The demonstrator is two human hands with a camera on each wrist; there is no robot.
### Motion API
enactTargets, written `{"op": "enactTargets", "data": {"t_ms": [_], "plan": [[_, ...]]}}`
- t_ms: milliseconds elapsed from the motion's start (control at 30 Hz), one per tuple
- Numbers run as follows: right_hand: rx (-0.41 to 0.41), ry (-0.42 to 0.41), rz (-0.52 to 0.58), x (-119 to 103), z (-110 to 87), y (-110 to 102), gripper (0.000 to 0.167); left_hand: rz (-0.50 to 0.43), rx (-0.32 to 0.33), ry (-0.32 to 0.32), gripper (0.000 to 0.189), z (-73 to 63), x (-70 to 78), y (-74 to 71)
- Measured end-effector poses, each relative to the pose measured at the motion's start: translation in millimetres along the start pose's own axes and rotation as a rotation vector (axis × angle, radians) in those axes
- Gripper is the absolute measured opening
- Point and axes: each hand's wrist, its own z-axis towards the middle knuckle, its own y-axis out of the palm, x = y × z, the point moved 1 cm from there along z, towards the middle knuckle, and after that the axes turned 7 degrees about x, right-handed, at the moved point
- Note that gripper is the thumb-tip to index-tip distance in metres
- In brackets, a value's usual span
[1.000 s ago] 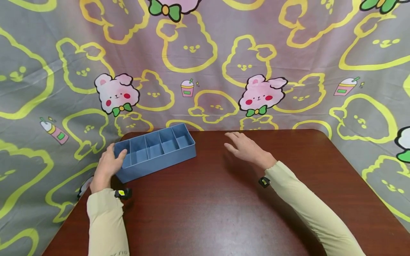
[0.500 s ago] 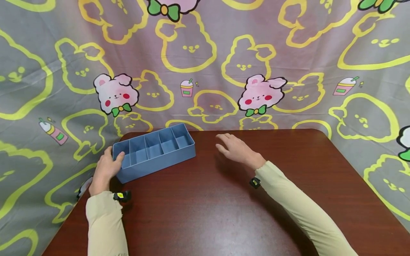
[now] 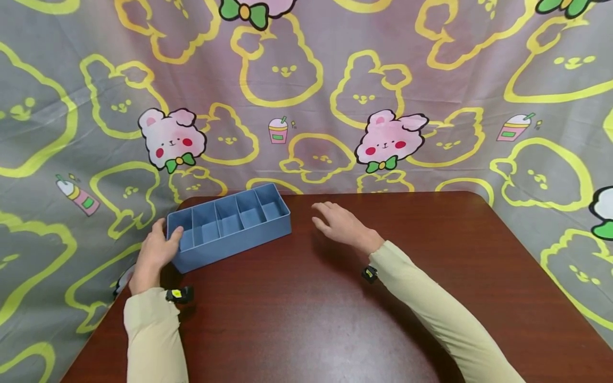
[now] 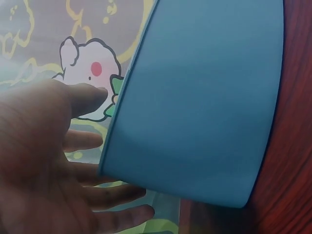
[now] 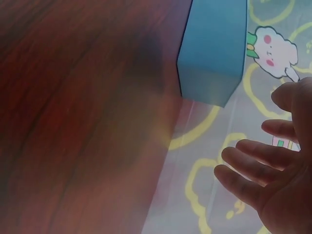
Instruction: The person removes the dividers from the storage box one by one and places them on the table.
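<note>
while blue box (image 3: 239, 242) rests on brown tabletop (image 3: 287, 303), cartoon-printed cloth (image 3: 306, 117) hangs behind.

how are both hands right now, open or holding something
Left hand: open, at one end of the blue box; contact unclear.
Right hand: open, holding nothing.

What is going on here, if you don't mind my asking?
A person has their left hand at the left end of a blue divided box, which sits on a table. Its fingers reach along that end; how firmly they bear on it is hard to tell. The right hand is open above the table, to the right of the box, touching nothing.
</note>
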Motion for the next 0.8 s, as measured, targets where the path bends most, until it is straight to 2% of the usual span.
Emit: {"op": "enactTargets", "data": {"t_ms": [367, 600, 800], "plan": [[0.004, -0.032, 0.019, -14, 10.9, 14, 0.045, 0.012, -0.017, -0.017, 0.081, -0.3, -9.3, 4.8], [0.007, -0.026, 0.012, -15, 13.1, 23, 0.044, 0.009, -0.014, 0.002, 0.078, 1.6, -14.0, 10.4], [0.025, -0.017, 0.024, -14, 15.1, 30, 0.042, -0.014, -0.043, -0.042, 0.071, 3.6, -14.1, 12.5]]}}
